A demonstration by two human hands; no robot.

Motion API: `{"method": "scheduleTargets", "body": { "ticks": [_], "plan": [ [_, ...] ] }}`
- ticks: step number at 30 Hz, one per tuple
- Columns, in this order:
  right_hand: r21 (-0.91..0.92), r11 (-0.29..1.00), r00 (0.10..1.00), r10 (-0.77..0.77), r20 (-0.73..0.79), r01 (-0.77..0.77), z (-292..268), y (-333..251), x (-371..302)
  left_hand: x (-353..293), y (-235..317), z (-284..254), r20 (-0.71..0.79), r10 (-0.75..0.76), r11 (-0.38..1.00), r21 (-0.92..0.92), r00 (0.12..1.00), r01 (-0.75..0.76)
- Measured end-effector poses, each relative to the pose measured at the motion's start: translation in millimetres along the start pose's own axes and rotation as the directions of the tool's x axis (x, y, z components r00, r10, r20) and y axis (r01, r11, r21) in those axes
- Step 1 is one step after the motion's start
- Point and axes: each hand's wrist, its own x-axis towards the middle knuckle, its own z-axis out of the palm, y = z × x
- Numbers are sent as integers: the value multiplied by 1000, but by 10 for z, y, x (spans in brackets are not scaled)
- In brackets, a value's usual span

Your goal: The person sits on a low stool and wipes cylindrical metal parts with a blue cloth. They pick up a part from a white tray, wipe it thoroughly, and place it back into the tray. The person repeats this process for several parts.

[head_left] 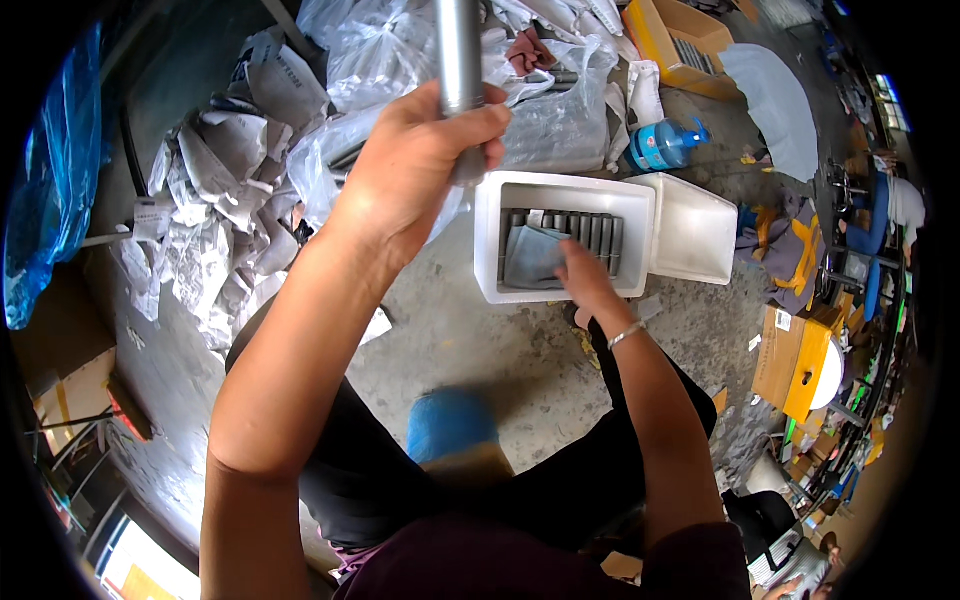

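My left hand (408,150) is raised in front of me, its fingers wrapped round a smooth silver-grey metal tube (459,55) that stands upright and runs out of the top of the picture. Lower down on the right, my right hand (590,278) reaches into a white foam box (566,184). Its fingers close on the edge of a grey-blue cloth (532,256). Under and beside the cloth, several dark grey metal tubes (606,238) lie side by side in the box. Part of the row is hidden by cloth and hand.
The box's white lid (698,230) rests against its right side. Beyond stand a blue-capped plastic bottle (665,146) and a yellow carton (690,45). Crumpled paper (225,180) and clear plastic bags (560,125) cover the floor at the left and far side. Below me is a blue-covered stool (450,425).
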Motion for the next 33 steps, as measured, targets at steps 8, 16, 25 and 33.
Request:
{"method": "scheduleTargets", "body": {
  "ticks": [8,16,25,33],
  "plan": [
    [-200,975,993,81,-83,-97,265,-260,466,-110,80,-195,-37,0,1000,22,999,1],
    [129,989,975,42,219,-72,-718,-520,461,-132,130,-159,-31,15,1000,-24,999,-16],
    [984,-114,975,188,-118,141,-1969,-814,-56,-45,-55,113,-22,-96,995,-10,995,96],
    [932,206,950,29,-312,299,-1882,-1092,-26,31,-177,322,-10,-270,933,-248,963,259]
  ]
}}
